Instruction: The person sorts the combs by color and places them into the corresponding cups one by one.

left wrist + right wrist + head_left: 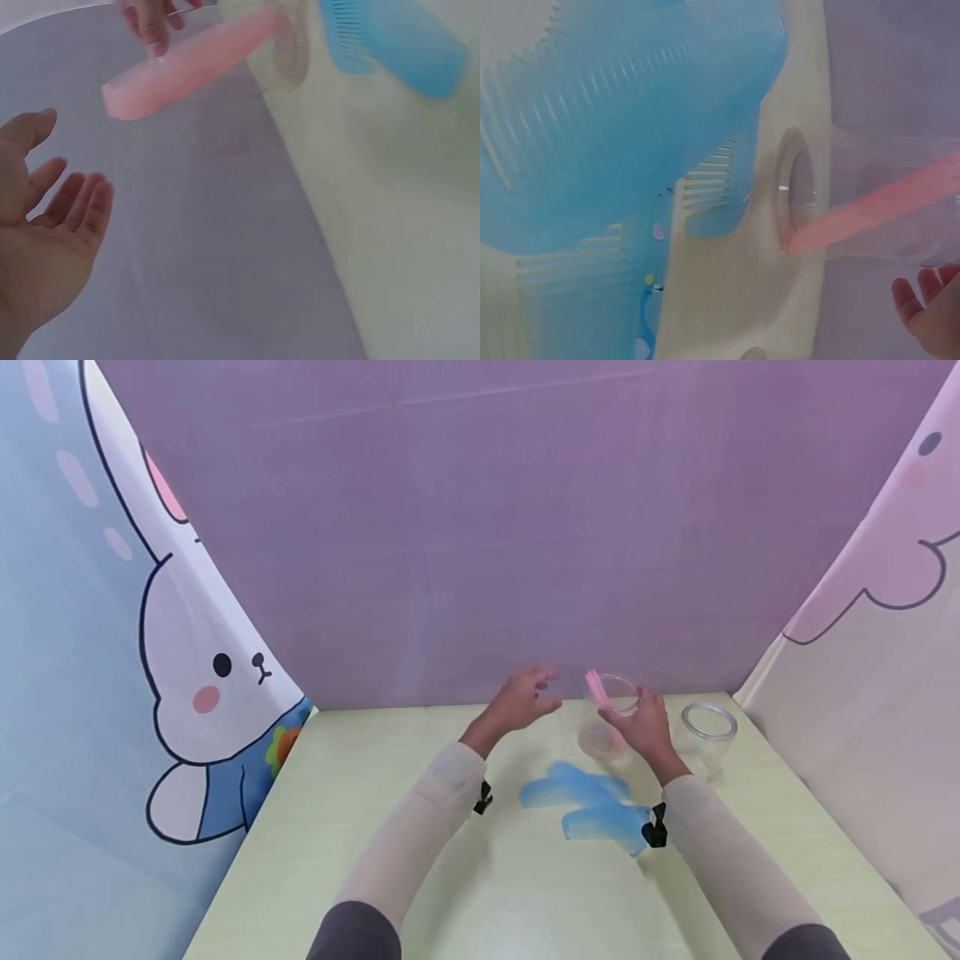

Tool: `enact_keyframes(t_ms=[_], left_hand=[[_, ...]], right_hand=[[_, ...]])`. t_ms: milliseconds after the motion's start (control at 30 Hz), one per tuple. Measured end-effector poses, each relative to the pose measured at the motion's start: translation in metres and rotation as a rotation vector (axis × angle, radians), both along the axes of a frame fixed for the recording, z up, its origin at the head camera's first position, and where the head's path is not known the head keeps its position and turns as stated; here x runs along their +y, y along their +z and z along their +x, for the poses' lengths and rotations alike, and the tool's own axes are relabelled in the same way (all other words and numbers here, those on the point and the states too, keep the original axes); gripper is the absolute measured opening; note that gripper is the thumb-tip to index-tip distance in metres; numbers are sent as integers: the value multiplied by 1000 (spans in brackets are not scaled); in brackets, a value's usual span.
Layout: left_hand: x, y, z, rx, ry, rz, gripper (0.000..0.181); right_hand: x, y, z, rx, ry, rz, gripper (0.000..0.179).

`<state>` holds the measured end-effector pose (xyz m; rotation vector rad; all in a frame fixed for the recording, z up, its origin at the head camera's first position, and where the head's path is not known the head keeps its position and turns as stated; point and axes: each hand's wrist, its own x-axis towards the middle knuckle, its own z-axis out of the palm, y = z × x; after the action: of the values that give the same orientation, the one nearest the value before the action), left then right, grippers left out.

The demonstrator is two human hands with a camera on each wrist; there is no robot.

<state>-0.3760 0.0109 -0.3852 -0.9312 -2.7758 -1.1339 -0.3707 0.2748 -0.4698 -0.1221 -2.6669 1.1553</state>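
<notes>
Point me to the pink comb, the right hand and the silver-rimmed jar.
Pink comb (189,66): left wrist view, middle of its body.
Right hand (643,725): head view, back of the hand.
Silver-rimmed jar (703,752): head view, clear wall below the rim.

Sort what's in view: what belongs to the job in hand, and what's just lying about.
In the job:
clear jar, held by the right hand
pink comb, maybe several, inside it
left hand, free beside it

Lying about, seemingly:
blue combs on the table
silver-rimmed jar, standing at the right
</notes>
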Motion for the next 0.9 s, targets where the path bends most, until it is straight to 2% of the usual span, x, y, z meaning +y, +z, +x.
enact_keyframes(t_ms=[200, 400, 500, 700, 900], left_hand=[[-12, -24, 7, -44, -61, -80, 53], [-26, -51, 12, -62, -77, -139, 50], [-29, -65, 16, -72, -74, -172, 50], [-25, -88, 23, -68, -62, -290, 52], [-18, -101, 23, -45, -48, -414, 54]], right_hand=[[5, 13, 3, -7, 39, 78, 99], [11, 27, 10, -21, 55, 85, 105], [15, 36, 14, 10, 79, 87, 99], [33, 54, 26, 122, 92, 126, 77], [58, 64, 37, 111, 78, 171, 75]])
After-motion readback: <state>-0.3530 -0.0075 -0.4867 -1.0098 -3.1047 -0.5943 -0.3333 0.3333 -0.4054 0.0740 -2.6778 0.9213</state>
